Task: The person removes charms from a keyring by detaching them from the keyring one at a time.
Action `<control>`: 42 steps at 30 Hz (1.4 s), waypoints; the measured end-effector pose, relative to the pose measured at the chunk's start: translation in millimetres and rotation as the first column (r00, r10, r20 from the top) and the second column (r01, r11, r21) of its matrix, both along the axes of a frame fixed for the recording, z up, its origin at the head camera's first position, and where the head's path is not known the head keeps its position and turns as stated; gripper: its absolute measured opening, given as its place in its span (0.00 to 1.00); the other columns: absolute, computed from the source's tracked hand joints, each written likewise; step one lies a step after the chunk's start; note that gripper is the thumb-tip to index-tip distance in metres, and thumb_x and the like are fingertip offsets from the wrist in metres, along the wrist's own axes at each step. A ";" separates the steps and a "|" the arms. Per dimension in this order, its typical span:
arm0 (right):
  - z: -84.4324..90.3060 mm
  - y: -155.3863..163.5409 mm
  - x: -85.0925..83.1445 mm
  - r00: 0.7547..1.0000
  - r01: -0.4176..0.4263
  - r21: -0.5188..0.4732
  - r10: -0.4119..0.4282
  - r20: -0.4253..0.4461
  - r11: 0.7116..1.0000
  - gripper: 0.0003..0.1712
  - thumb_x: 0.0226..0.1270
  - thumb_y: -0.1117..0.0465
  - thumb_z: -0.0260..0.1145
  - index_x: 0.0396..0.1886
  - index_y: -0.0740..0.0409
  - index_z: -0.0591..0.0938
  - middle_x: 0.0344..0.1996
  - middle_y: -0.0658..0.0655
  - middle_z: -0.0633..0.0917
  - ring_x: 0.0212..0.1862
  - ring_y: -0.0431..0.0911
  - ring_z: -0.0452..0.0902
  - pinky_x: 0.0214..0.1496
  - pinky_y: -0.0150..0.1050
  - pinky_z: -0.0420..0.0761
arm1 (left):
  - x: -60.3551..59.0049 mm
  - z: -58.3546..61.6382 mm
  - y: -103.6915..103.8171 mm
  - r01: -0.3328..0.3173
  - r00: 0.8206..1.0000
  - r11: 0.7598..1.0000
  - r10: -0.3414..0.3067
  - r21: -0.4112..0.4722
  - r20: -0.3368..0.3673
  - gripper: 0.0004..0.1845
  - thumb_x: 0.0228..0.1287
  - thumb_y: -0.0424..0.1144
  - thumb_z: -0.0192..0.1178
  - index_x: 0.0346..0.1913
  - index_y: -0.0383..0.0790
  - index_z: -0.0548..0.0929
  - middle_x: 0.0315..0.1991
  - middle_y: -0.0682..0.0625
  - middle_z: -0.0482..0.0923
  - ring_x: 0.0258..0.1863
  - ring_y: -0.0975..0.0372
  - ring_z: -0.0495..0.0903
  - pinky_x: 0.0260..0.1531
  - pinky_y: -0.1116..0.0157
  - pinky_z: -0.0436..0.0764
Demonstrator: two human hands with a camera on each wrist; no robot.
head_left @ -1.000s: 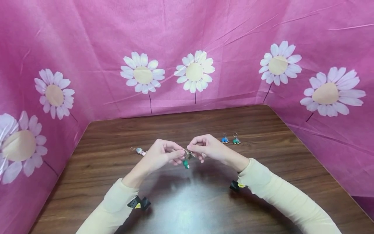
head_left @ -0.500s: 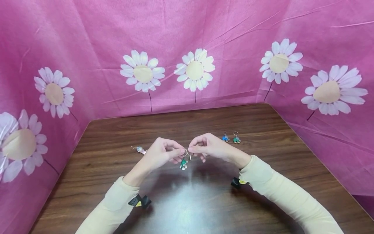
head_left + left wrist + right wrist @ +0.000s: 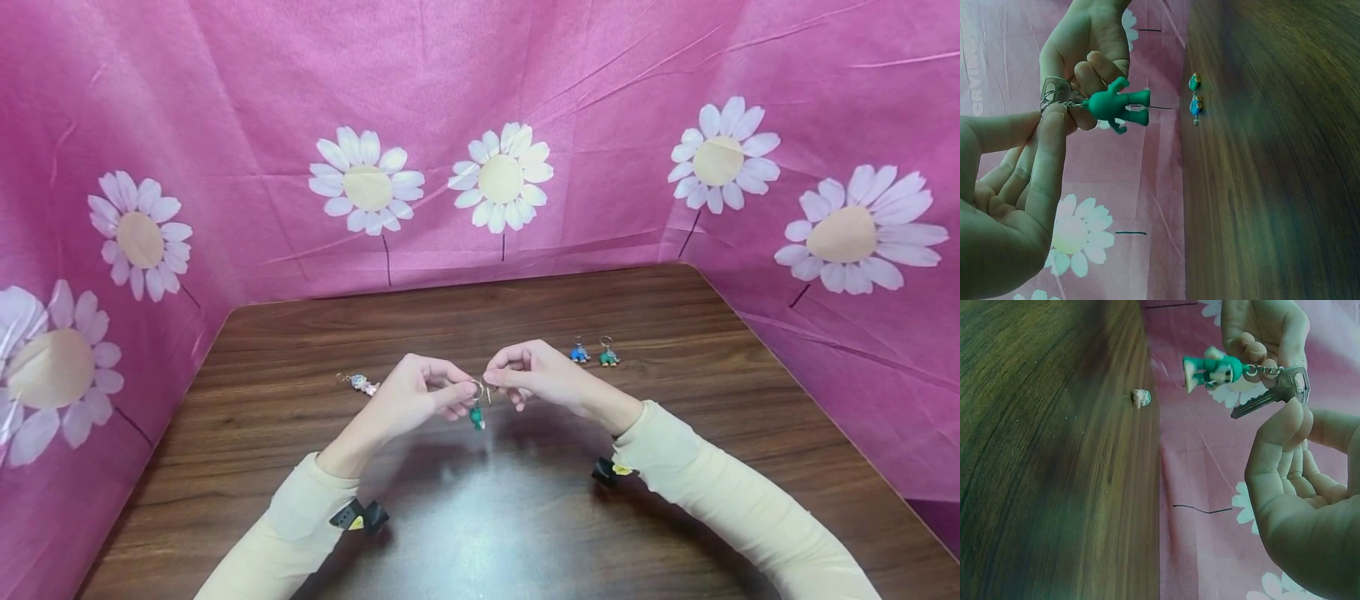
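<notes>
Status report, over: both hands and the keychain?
Left hand and right hand pinch the metal key ring. Small green figure charm hangs below, above wooden table. Nothing in the way.

Even, bright overhead light; pale glare patch on the table [image 3: 480, 508] just below the hands. Head view bows at edges; wrist views dim, green-tinted, soft.

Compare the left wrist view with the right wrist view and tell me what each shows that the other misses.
Only the left wrist view shows the two small keychains, one green and one blue, lying on the table.

Only the right wrist view shows the silver key plainly, plus the pink figure keychain on the table.

Both show the left hand and right hand meeting at the ring, the green figure charm dangling, and the pink daisy backdrop.
</notes>
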State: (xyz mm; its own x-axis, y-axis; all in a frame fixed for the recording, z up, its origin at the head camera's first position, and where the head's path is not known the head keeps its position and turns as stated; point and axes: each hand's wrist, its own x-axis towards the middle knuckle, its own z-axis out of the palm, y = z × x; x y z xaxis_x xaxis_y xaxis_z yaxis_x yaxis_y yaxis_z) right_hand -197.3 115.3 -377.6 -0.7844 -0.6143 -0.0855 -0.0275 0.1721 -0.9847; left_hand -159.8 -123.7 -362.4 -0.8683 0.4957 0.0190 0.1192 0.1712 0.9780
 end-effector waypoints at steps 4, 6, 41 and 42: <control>-0.3 -1.2 -1.1 0.999 0.034 -0.008 -0.034 -0.022 0.999 0.13 0.72 0.57 0.68 0.44 0.63 0.85 0.25 0.54 0.81 0.23 0.42 0.76 0.26 0.35 0.82 | 2.2 -0.4 1.3 0.036 0.999 0.999 -0.036 -0.018 -0.026 0.07 0.68 0.34 0.66 0.40 0.32 0.88 0.32 0.41 0.88 0.32 0.46 0.87 0.35 0.51 0.88; 0.0 -1.6 -1.8 0.998 0.047 -0.013 -0.047 -0.034 0.999 0.13 0.72 0.57 0.68 0.44 0.63 0.85 0.25 0.54 0.82 0.23 0.42 0.76 0.27 0.35 0.82 | 3.6 -0.8 2.4 0.056 0.998 0.998 -0.057 -0.026 -0.035 0.06 0.68 0.34 0.66 0.40 0.32 0.89 0.33 0.42 0.88 0.33 0.43 0.87 0.35 0.50 0.88; -25.1 24.8 -55.0 0.986 0.153 -0.096 -0.146 0.076 0.984 0.12 0.76 0.65 0.62 0.49 0.73 0.78 0.39 0.61 0.88 0.37 0.49 0.87 0.49 0.55 0.85 | -17.6 -29.4 -97.5 -0.233 0.972 0.966 0.229 0.112 0.051 0.17 0.74 0.34 0.60 0.52 0.19 0.77 0.39 0.46 0.87 0.42 0.54 0.87 0.47 0.57 0.87; -29.0 26.3 -57.9 0.983 0.168 -0.093 -0.159 0.094 0.981 0.12 0.76 0.65 0.62 0.49 0.72 0.78 0.38 0.60 0.88 0.36 0.49 0.87 0.49 0.53 0.86 | -18.5 -32.6 -102.2 -0.241 0.970 0.964 0.235 0.114 0.063 0.16 0.74 0.34 0.60 0.52 0.20 0.78 0.39 0.44 0.87 0.42 0.54 0.87 0.47 0.57 0.87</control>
